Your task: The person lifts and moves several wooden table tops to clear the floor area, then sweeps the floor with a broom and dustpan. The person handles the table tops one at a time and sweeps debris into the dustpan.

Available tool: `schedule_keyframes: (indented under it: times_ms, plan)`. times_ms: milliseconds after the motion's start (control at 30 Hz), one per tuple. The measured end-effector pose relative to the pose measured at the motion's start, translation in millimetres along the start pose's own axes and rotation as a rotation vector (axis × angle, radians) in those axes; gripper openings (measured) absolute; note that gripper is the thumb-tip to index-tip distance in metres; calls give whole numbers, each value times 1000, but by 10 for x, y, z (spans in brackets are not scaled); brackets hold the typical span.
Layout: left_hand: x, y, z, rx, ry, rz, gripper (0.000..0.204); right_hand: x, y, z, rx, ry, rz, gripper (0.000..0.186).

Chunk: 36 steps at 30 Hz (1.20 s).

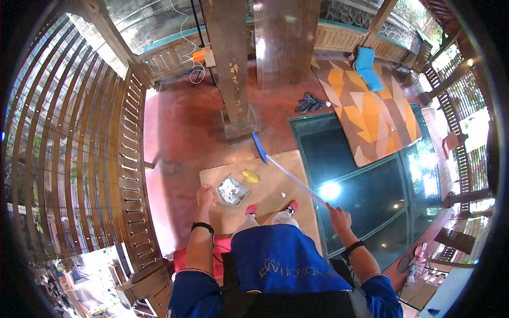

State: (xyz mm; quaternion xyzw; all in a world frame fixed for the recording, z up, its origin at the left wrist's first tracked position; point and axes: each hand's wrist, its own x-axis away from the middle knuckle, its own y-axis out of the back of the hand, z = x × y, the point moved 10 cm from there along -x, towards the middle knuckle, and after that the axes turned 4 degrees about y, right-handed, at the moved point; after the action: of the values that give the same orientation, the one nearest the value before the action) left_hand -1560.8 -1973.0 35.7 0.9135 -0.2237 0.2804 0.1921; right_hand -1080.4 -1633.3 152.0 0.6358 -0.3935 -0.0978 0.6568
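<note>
Holding, apparently, a blue-headed broom [291, 176]: the right grip [340, 218].

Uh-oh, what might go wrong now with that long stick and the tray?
The tray is open and holds loose white scraps. The left grip is right beside it, so a bump might spill them.

The right grip holds one end of the long stick, so the blue head at the other end might knock the nearby wooden post.

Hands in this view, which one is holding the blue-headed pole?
The right hand: it grasps the pole, while the left hand is near the grey box.
</note>
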Motion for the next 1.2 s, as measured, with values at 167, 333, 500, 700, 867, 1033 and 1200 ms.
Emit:
schedule_keyframes:
  times_ms: [167,333,500,700,867,1033,1200]
  plan:
    - [-269,9,95,-155,-5,-41,16,-176,-527,467,-64,-49,190,39]
    - [-498,113,202,-176,36,-27,17,-10,-752,1028,-347,-73,257,44]
    - [-535,144,77,-86,69,-10,15,-98,-659,1157,-551,55,180,40]
    - [-654,232,94,-179,6,-12,15,11,34,948,-611,-119,285,37]
    - [-520,282,68,-96,30,18,15,162,322,863,-361,-129,126,39]
    - [-266,151,-119,-231,23,111,19,368,-10,841,-257,-231,183,39]
    - [-227,79,-273,-425,-74,126,25,605,-364,922,-285,-182,271,41]
